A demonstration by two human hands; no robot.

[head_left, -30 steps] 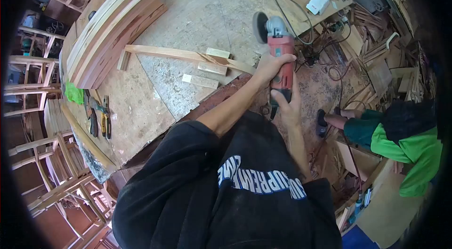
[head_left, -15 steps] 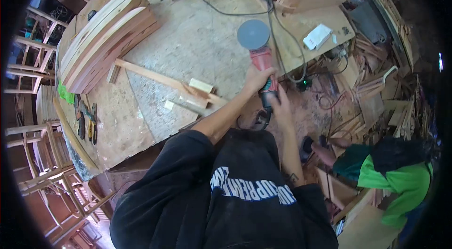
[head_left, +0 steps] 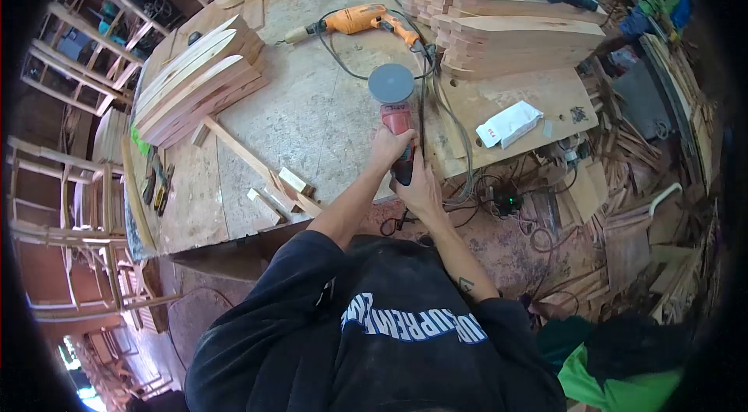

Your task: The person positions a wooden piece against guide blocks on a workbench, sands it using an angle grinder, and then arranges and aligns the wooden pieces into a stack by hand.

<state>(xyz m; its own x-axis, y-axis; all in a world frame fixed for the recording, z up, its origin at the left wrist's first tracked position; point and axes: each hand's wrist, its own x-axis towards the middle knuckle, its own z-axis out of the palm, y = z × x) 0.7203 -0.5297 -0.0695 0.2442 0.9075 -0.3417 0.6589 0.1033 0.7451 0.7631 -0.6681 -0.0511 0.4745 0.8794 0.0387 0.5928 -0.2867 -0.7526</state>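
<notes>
Both my hands are wrapped round a red angle grinder [head_left: 397,120] fitted with a round grey sanding disc [head_left: 391,84]. My left hand [head_left: 387,147] grips the front of the body, just behind the disc. Further back, my right hand [head_left: 419,187] closes on the dark rear end. The grinder is over the front part of the worktable [head_left: 312,108], its disc pointing away from me. Whether the disc touches the tabletop I cannot tell. Beyond it lies an orange power drill [head_left: 354,20] with its cord looped on the table.
Stacks of curved wooden pieces stand at the left [head_left: 202,84] and back right [head_left: 522,45]. Wood strips [head_left: 249,155], pliers [head_left: 162,187] and a white packet [head_left: 510,124] lie on the table. Cables hang at the right edge. A person in a green shirt [head_left: 615,381] is at lower right.
The grinder has shifted left and slightly lower in view, still in both hands. My view has tilted to show more of the table's far side. The person at right appears lower.
</notes>
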